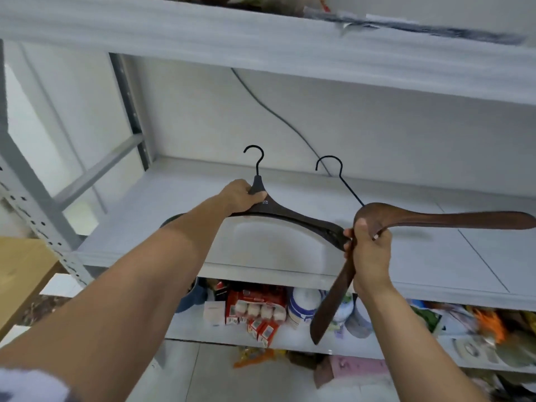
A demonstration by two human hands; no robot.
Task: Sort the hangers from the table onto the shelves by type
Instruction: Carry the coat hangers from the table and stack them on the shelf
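My two bare forearms reach up and away from me, the left one from the near left corner, the right one from the near right. Below them lies the tiled floor point(217, 372), and at the left edge a corner of the brown desk point(20, 271).

Under my hands the lower shelf point(290, 335) is crowded with red boxes point(255, 303), a white tub point(304, 306) and blurred packets further right.

My right hand point(369, 250) is closed round the brown wooden hanger point(449, 220) just below its bend, fingers point(362, 227) curled over the wood. One arm of it points down and near, toward the lower shelf; the other runs out to the right edge. Its thin black hook rises far and left.

My left hand point(242, 195) grips the dark hanger point(304, 219) at its neck, thumb on the front, right under its upright hook. The right end of this hanger reaches my right hand; I cannot tell whether those fingers hold it as well.

Both hangers are over the grey middle shelf point(435, 256); whether either touches it I cannot tell. A perforated metal upright point(34, 204) stands at the left.

Beyond, a dark cable point(272, 111) hangs down the pale wall, and the upper shelf point(261, 39) crosses overhead
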